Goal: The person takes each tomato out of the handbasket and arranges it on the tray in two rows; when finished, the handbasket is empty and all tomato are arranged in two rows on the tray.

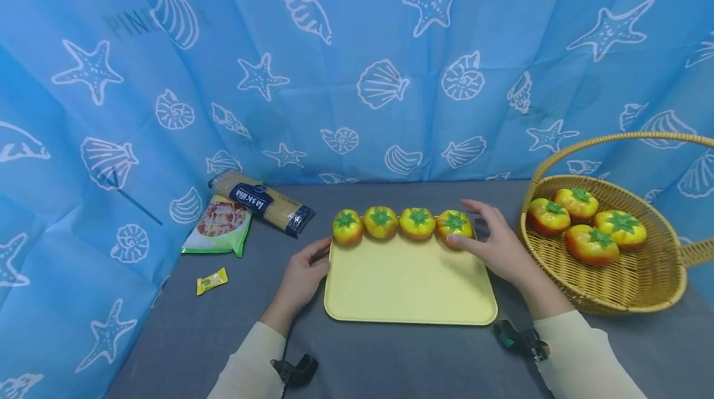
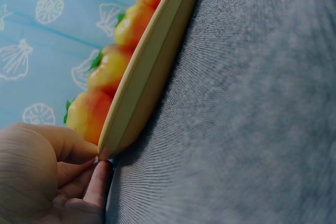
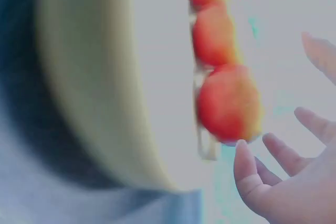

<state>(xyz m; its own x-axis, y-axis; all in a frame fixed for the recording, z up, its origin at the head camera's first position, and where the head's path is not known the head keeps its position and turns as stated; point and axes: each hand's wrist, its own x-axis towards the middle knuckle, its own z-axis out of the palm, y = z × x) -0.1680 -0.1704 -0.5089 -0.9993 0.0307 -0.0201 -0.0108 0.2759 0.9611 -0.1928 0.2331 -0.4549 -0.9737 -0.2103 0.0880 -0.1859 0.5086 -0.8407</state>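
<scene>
Fruit (image 1: 454, 223), red-yellow with green top: at the right end of a row on the tray (image 1: 409, 287), between thumb and fingers of the right grip (image 1: 499, 250). Right grip: digits spread apart; contact with the fruit cannot be told. Three more fruits (image 1: 381, 223) in line to its left, along the tray's far edge. Left grip (image 1: 304, 275): thumb and fingers clamped on the tray's left edge, just beside the leftmost fruit. Right of the right grip: wicker basket (image 1: 664, 263) holding four like fruits (image 1: 592, 244). Left of the left grip: yellow wrapped sweet (image 1: 212, 281); beyond it, green-and-white bag (image 1: 242, 235) partly under a pasta pack (image 1: 268, 206). All on grey surface (image 1: 390, 362). Blue shell-print curtain (image 1: 390, 132) behind both grips.
</scene>
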